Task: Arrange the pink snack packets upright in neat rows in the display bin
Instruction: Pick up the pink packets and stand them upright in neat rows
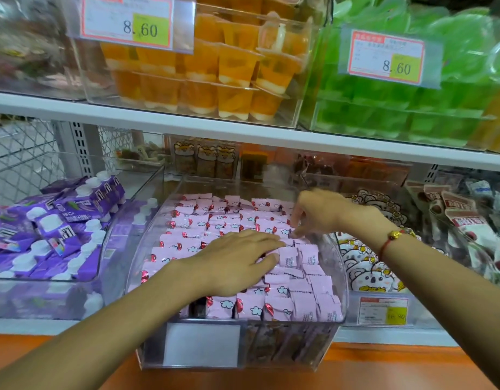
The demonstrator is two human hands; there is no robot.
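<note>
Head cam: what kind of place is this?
Most likely a snack shop aisle: price tags clipped on clear bins, shelved jelly cups, and a display bin of pink snack packets being tidied by both hands.

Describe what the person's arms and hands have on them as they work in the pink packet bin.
Both forearms are bare, with no sleeves or gloves in view. The right hand has a thin red cord bracelet at the wrist, carrying a small gold charm. The left hand shows no ring, watch or band.
</note>
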